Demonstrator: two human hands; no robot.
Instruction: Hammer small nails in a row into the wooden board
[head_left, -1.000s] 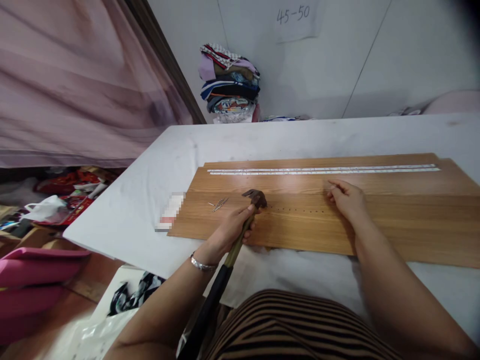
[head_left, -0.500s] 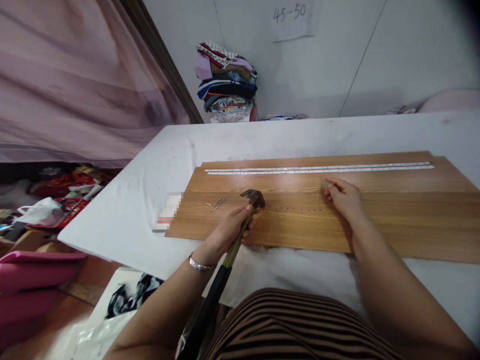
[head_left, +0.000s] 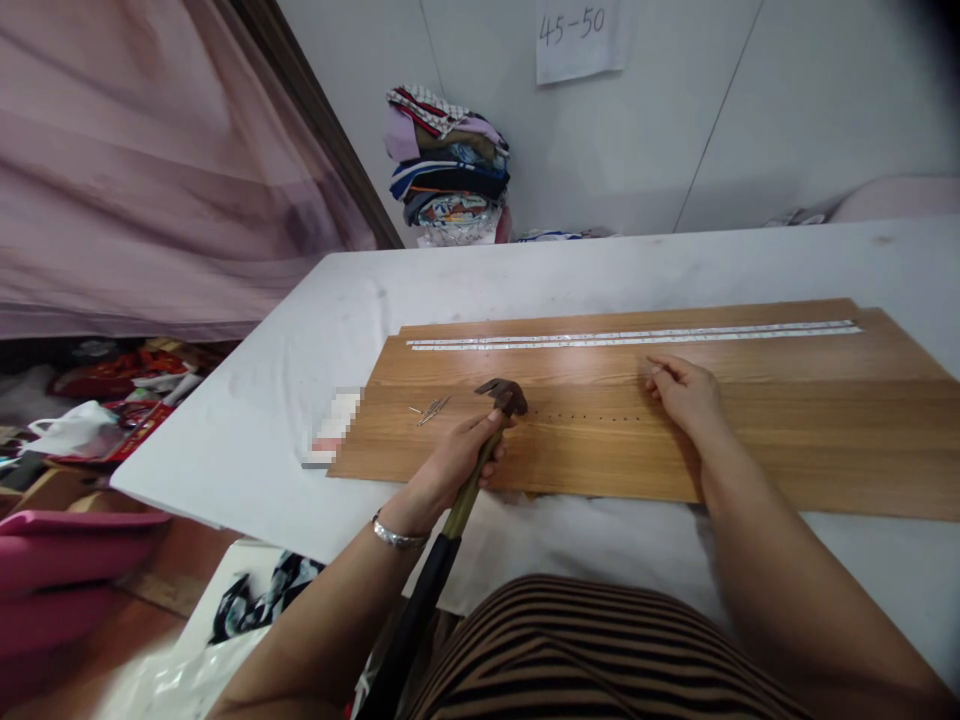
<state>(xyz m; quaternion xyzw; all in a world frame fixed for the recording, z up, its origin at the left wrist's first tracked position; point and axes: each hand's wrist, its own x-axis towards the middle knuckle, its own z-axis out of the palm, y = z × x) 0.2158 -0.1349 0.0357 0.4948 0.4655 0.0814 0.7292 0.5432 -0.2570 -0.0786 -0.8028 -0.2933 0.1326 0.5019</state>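
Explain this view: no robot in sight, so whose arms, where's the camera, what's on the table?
There's no machine: these are a person's bare arms, seen by a camera worn on the head, looking forward and down.

The left hand holds a claw hammer with a dark metal head and black-ended handle, just below its head. The right hand is over the board with fingertips pinched; whether it holds anything is unclear.

On the white table lies a long brown wood-grain board. On it are loose thin metal nails, two narrow white strips and a row of small dark dots.
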